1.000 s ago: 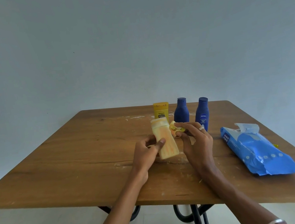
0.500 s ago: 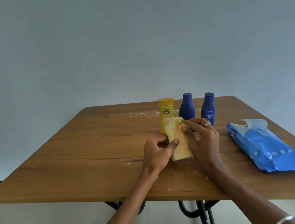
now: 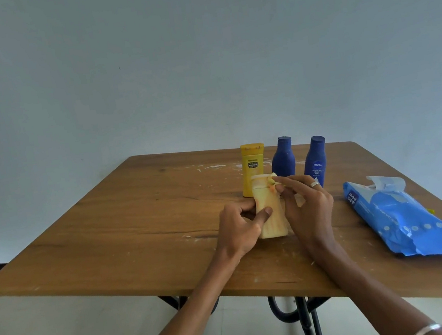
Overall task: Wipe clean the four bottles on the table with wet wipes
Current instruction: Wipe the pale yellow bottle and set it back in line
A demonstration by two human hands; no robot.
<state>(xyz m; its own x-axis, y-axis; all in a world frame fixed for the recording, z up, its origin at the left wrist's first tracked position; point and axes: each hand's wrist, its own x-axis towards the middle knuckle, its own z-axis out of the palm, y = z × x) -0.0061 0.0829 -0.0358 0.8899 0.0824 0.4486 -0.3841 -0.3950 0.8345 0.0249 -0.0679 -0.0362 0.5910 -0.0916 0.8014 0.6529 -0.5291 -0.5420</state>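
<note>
Standing upright on the wooden surface (image 3: 126,226), the pale orange bottle (image 3: 270,214) is near the front edge, in the middle. The left hand (image 3: 241,228) holds it from the left side, its grip curled round the bottle with the thumb across the front. The right hand (image 3: 306,206) is on the other side. Its grip pinches a small yellow-stained wet wipe (image 3: 272,181) between the fingertips, and the wipe touches the bottle's top corner by the cap. There is a ring on one finger of this hand and a bangle on the wrist.

Behind stand three more bottles in a row: a yellow bottle (image 3: 253,168), a plain blue bottle (image 3: 283,160) and a blue bottle with a label (image 3: 316,159). A blue pack of wipes (image 3: 403,221) lies on the right, its flap open.
</note>
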